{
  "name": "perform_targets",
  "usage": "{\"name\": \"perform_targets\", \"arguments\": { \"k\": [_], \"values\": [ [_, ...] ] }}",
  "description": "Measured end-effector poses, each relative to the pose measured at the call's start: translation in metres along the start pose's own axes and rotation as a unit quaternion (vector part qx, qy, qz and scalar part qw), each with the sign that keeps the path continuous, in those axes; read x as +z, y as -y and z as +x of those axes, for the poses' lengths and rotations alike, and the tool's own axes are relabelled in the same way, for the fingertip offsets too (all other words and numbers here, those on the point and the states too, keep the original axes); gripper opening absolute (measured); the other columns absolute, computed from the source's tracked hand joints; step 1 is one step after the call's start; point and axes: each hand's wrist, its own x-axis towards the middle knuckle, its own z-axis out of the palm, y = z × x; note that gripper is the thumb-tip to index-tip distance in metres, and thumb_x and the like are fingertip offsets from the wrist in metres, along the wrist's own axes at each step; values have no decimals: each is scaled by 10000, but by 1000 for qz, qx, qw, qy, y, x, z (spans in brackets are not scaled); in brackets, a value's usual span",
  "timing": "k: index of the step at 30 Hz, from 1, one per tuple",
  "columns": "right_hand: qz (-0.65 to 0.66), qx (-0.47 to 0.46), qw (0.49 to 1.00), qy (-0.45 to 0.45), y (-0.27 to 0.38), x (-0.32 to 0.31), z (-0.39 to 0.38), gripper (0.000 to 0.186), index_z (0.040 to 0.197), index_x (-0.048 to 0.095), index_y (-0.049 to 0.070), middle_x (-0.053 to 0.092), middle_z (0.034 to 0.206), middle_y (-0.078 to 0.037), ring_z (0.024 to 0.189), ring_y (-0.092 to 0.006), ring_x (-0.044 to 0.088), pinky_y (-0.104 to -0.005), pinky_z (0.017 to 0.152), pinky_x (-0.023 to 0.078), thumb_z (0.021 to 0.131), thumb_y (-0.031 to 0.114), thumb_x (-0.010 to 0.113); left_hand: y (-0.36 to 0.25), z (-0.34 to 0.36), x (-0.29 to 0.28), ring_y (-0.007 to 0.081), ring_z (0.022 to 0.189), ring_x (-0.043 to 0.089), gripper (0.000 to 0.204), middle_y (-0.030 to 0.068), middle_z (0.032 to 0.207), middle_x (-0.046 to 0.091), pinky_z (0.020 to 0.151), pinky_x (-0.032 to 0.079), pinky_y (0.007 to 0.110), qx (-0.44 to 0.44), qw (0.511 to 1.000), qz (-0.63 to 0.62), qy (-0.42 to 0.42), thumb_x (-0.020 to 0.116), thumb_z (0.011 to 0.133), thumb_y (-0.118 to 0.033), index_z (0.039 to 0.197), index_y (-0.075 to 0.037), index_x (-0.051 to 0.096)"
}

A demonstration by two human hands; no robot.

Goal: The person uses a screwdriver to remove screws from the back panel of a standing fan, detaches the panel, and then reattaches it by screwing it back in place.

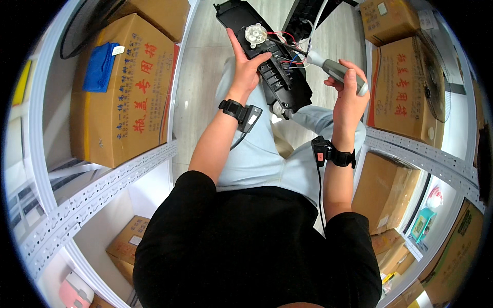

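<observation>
My left hand [245, 72] grips a long black plastic housing [292, 90], tilted diagonally above my lap, with its index finger stretched along the edge. On the housing are a clear round part [256, 35], a row of dark square features and red, blue and white wires. My right hand [347, 87] holds a screwdriver [328, 65] with a grey and white handle; its dark shaft points toward the wired middle of the housing, and the tip's exact contact is unclear. Another black piece [298, 20] stands behind, with a white cable rising past it.
Metal shelves [102, 195] flank me, holding cardboard boxes [144, 102], [390, 87]. A blue cloth [100, 66] rests on a left box; a wire fan guard [436, 77] is at the right. My legs [246, 159] are below the housing, over a pale floor [200, 31].
</observation>
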Motion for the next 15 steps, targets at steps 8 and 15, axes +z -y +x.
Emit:
{"name": "perform_targets", "arguments": {
  "k": [8,15],
  "values": [
    [21,30,999,-14,-14,-10,-4,336,1069,633,-36,646,898,-128,691,-163,630,-302,645,562,952,277,592,4,1,0,224,1183,500,1082,118,1403,371,939,494,371,14,999,42,4,585,752,202,1522,-299,13],
    [35,36,999,-10,-16,-11,-5,346,1078,629,-31,644,905,-127,686,-156,621,-299,637,561,961,290,574,5,0,0,191,1083,562,787,109,1268,492,883,529,338,10,999,36,-15,610,769,173,1414,-161,307]
  ]
}}
